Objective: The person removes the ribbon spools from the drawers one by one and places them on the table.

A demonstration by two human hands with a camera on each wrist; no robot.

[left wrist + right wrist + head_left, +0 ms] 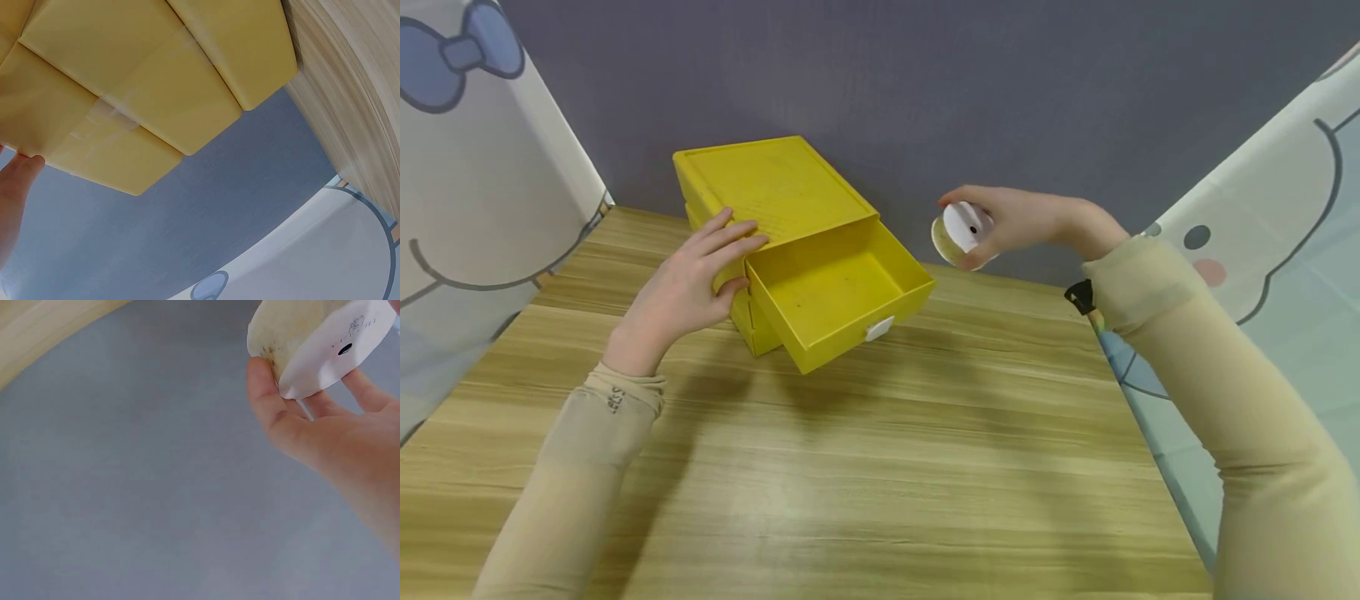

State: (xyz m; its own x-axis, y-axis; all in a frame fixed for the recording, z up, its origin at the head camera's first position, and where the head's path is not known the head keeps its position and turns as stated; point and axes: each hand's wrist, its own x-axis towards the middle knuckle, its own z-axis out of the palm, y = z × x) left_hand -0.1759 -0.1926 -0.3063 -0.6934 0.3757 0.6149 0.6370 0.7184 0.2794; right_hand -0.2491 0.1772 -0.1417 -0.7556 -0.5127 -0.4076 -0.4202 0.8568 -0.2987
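Note:
A yellow drawer box stands on the table, its top drawer pulled far out and with nothing visible inside. A white knob sits on that drawer's front. My left hand rests on the box's top left edge, fingers extended and spread. In the left wrist view, fingertips touch the box's edge beside its stacked side panels. To the right of the drawer, above the table, my right hand grips a ribbon spool with white round flanges and pale, gold-flecked ribbon wound between them.
The wood-grain table reaches a grey back wall. Cartoon-printed white sheets flank it, one left and one right. A small black object shows at the table's right edge, partly behind the right sleeve.

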